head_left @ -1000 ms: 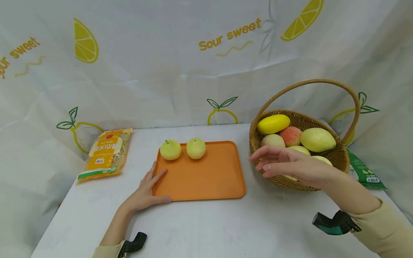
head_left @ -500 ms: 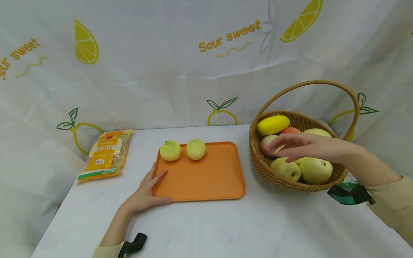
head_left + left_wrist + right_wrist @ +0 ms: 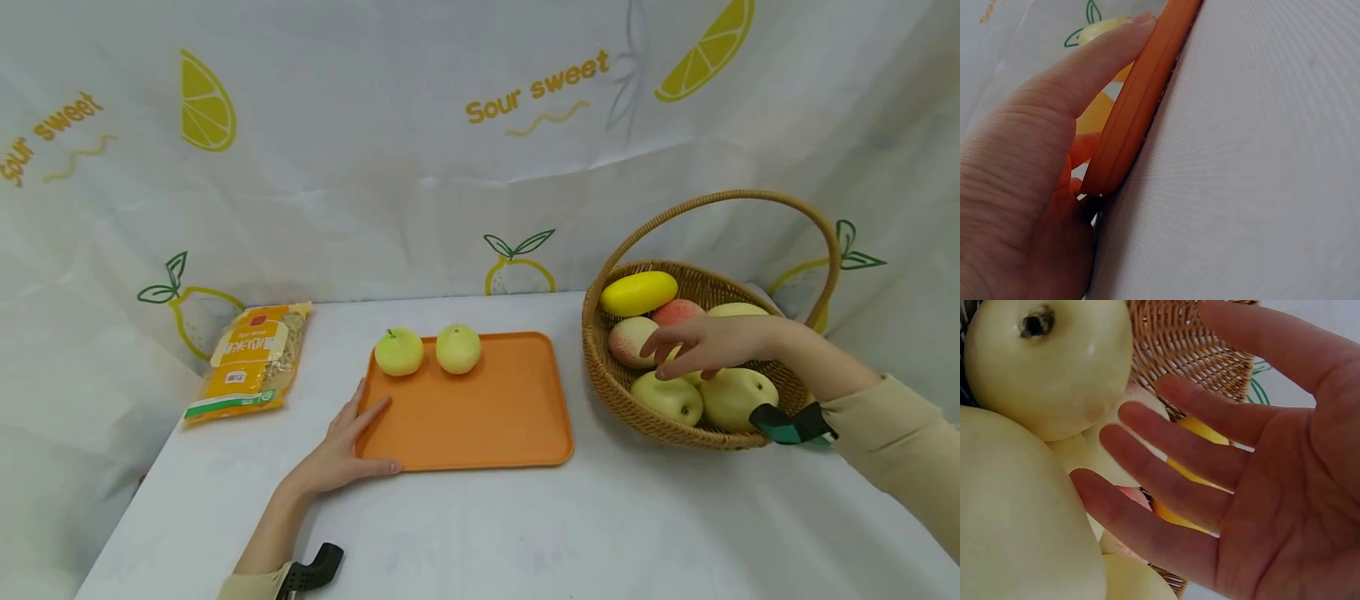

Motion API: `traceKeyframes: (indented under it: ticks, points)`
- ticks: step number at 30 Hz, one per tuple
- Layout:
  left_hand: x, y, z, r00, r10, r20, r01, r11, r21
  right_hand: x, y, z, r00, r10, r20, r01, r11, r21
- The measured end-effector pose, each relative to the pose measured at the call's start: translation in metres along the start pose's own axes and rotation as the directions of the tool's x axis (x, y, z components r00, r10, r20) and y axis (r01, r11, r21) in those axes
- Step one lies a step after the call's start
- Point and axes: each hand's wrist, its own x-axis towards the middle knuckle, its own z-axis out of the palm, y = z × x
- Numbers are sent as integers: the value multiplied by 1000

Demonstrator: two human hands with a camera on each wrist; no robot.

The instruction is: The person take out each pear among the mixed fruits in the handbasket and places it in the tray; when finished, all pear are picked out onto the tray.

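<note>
Right grip [image 3: 701, 343]: fingers loosely parted, empty; moved farther in, over fruit [image 3: 669, 403] in the basket [image 3: 618, 397], where work apparently centres. Left grip [image 3: 339, 450]: splayed, touching the tray's [image 3: 483, 412] corner; two pale apples [image 3: 459, 349] aboard.

Flat orange tray [image 3: 480, 417], left hand [image 3: 337, 454] on its left edge; two yellow-green fruits [image 3: 399, 352] upright along tray's far side; right of tray, wicker basket [image 3: 639, 418] of mixed fruit [image 3: 738, 396], right hand [image 3: 716, 343] over it.
</note>
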Motion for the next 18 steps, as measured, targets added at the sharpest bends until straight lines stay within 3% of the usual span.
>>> traceKeyframes:
  ticks: [8,18]
  points:
    - [0,-1,1,1000,19,-13,-19,1000,-11,14,-4,4,998,-3,62,16,976,-219]
    - [0,0,0,1000,8,-6,-8,1000,-15,26,-2,15,999,6,53,13,932,-362]
